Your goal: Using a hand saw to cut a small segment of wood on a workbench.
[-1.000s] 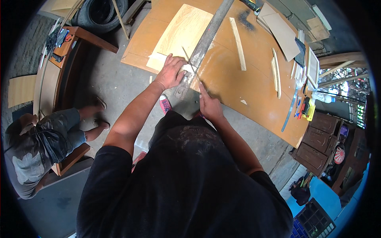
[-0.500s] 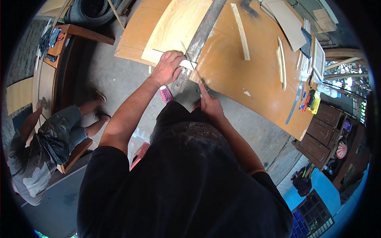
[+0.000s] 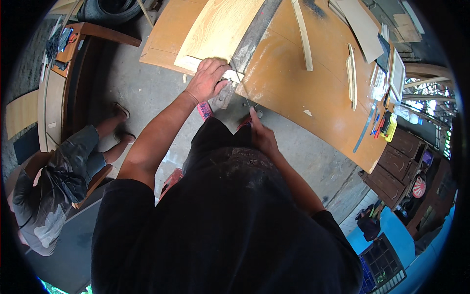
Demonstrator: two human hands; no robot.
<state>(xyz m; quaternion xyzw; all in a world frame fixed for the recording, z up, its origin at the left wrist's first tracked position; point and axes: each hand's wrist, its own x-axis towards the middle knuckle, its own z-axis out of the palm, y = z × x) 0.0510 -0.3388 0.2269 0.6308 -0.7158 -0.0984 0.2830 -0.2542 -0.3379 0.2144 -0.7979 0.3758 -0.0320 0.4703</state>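
Observation:
My left hand [image 3: 209, 78] is closed on a small pale wooden piece [image 3: 234, 75], pressing it down at the near edge of the workbench [image 3: 279, 68]. In my right hand [image 3: 263, 137], just below that edge, is a long thin metal tool [image 3: 247, 93], with the forefinger stretched along it. Its shaft slants up to the wooden piece and meets it at the right end. Whether it is a file or a narrow saw cannot be made out. A light wood-grain panel [image 3: 220, 29] lies beyond my left hand, beside a dusty grey strip [image 3: 248, 46].
Wooden strips [image 3: 302, 36] lie on the bench. Pens, a yellow-and-black tool [image 3: 388, 126] and a blue-grey ruler [image 3: 364, 128] sit at its right edge. A co-worker [image 3: 58, 171] is at the left beside a brown cabinet [image 3: 73, 73]. Tyres [image 3: 107, 11] stand at the back left.
My right hand has drawn back slightly toward me, pulling the thin tool along the wooden piece. My left hand keeps its hold. The co-worker's arm has come in closer to the body.

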